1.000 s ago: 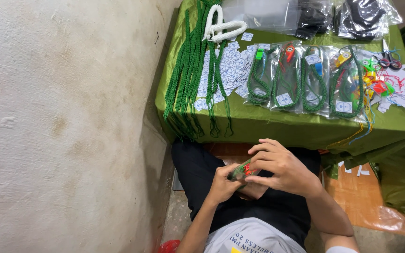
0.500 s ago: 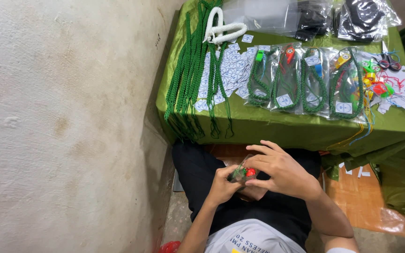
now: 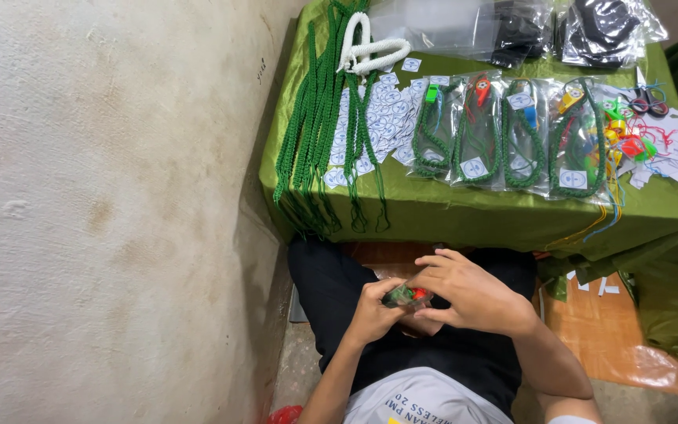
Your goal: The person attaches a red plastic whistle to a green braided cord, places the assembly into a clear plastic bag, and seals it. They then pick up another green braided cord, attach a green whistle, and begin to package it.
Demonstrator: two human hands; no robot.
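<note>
Here, both hands (image 3: 433, 302) pinch a clear packet (image 3: 404, 296) holding green cord.

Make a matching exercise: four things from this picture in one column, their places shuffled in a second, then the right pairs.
Things:
1. bundle of green braided cords
2. coiled white rope
3. small green and red item in a clear wrapper
4. pair of scissors

Places:
A. between the left hand and right hand, over the lap
B. far right of the olive-green tablecloth
C. draped over the table's front left edge
D. far end of the table, atop the cords

Pairs: 1-C, 2-D, 3-A, 4-B
</note>
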